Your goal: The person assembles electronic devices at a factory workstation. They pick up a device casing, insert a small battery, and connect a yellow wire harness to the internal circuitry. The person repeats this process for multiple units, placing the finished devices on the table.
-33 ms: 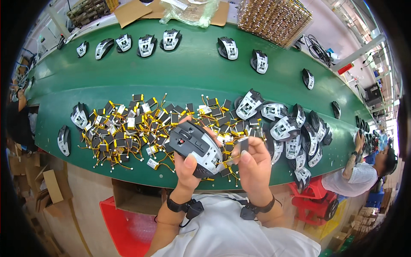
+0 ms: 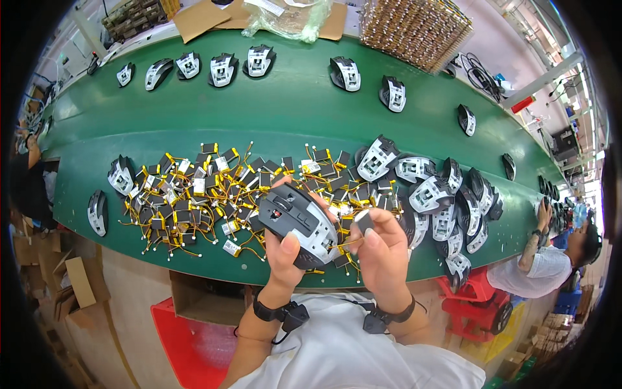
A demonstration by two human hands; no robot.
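My left hand [image 2: 283, 256] grips a partly assembled computer mouse [image 2: 293, 217], dark grey at the scroll-wheel end and silver-white at the other. Pinched in my right hand [image 2: 383, 249] is a small flat battery pack [image 2: 364, 222], just right of the mouse. Thin wires [image 2: 340, 245] run from the battery's side toward the silver end of the mouse; whether they are plugged in there I cannot make out. Beneath and behind both hands spreads a heap of battery packs [image 2: 188, 194] with yellow tape, wires and small white connectors.
Several mouse bodies [image 2: 431, 194] lie piled right of the battery heap, and two more [image 2: 97, 212] sit at its left. Others stand spaced along the green belt [image 2: 291, 107] behind. A stacked tray of parts [image 2: 414, 32] is at the back. A co-worker [image 2: 541, 259] sits at right.
The battery in my right hand has turned slightly, so more of its flat face shows. The mouse in my left hand has shifted a touch to the right.
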